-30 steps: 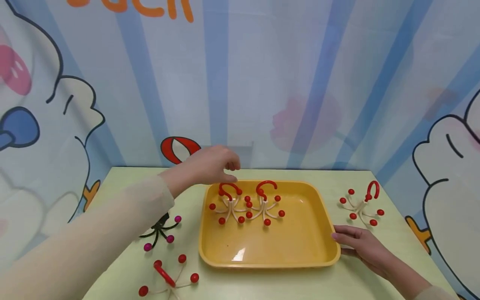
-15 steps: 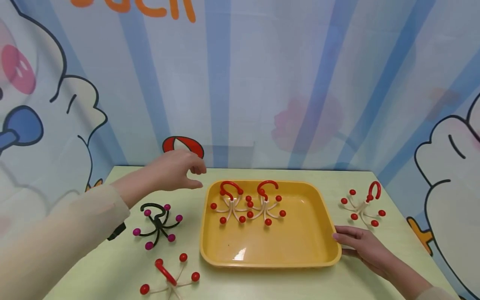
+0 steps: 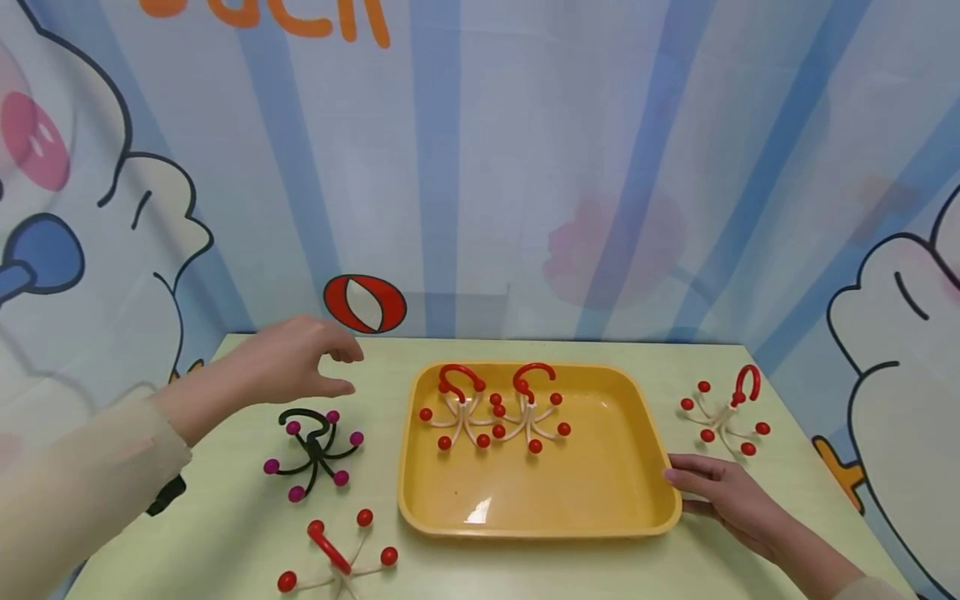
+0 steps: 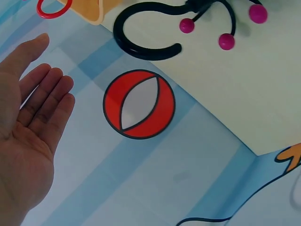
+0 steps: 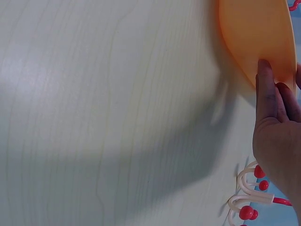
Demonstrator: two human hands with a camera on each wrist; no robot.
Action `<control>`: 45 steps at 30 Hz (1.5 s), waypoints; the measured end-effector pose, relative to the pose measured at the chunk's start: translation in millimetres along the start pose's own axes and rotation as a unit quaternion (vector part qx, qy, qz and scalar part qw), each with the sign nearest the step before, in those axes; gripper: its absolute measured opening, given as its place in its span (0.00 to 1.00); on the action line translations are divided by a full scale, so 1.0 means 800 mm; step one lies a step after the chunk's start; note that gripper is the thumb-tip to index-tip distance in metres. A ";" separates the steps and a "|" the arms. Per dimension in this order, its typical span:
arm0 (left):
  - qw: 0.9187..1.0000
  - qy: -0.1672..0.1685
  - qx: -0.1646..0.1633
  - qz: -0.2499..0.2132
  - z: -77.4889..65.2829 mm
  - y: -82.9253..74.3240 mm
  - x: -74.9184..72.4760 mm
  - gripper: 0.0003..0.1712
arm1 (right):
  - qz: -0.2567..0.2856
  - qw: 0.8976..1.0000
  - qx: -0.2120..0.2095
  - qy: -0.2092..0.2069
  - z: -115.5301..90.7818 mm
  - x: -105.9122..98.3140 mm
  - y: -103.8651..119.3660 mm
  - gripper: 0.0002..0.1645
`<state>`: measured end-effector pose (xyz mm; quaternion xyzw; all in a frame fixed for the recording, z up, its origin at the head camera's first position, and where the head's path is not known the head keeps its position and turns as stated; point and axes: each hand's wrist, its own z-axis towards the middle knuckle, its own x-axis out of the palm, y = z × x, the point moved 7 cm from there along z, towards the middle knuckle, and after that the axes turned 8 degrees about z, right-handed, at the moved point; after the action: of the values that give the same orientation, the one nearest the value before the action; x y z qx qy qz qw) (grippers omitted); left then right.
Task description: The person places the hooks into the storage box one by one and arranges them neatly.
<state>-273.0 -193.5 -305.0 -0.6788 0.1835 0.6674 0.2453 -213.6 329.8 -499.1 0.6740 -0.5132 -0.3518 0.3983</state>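
Note:
My left hand [image 3: 300, 360] hovers with nothing in it, fingers loosely bent, just above and behind a black multi-arm hook [image 3: 315, 450] with magenta ball tips. In the left wrist view its palm and relaxed fingers [image 4: 47, 99] show. My right hand [image 3: 723, 496] holds the right side of a yellow tray [image 3: 592, 521], thumb at the rim and fingers along the outer wall. Inside the tray, at the left and back, two white multi-arm hooks, one left [image 3: 462, 408] and one right [image 3: 529, 408], stand side by side with red ball tips and red curved tops.
Another white-and-red hook [image 3: 723, 412] stands on the table [image 3: 555, 571] right of the tray. A similar hook [image 3: 341, 567] is at the front left, cut off by the frame's edge. A patterned cloth backdrop [image 3: 487, 167] rises behind the table.
My left hand has moved left and slightly down, from over the tray's back left corner to beside the black hook, uncovering that hook. The right hand and tray stay put.

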 end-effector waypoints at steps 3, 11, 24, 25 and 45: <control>1.000 0.001 -0.004 0.001 -0.011 0.009 0.003 0.18 | 0.003 1.000 0.001 0.006 0.001 0.001 -0.001 0.38; 1.000 0.012 -0.028 0.004 -0.035 0.027 0.018 0.21 | 0.000 1.000 0.009 0.000 0.006 0.003 -0.007 0.38; 0.999 0.014 -0.041 -0.015 -0.053 0.047 0.040 0.25 | 0.014 1.000 0.005 0.014 0.003 0.004 -0.007 0.37; 0.999 0.014 -0.042 -0.016 -0.053 0.048 0.041 0.26 | 0.015 1.000 0.005 0.012 0.003 0.004 -0.007 0.37; 0.998 0.028 -0.058 -0.023 -0.066 0.064 0.058 0.33 | 0.007 1.000 0.015 -0.014 0.003 -0.001 -0.007 0.38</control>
<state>-257.5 -262.1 -356.3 -0.7143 0.1352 0.6519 0.2155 -213.6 330.9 -505.4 0.6715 -0.5284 -0.3508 0.3832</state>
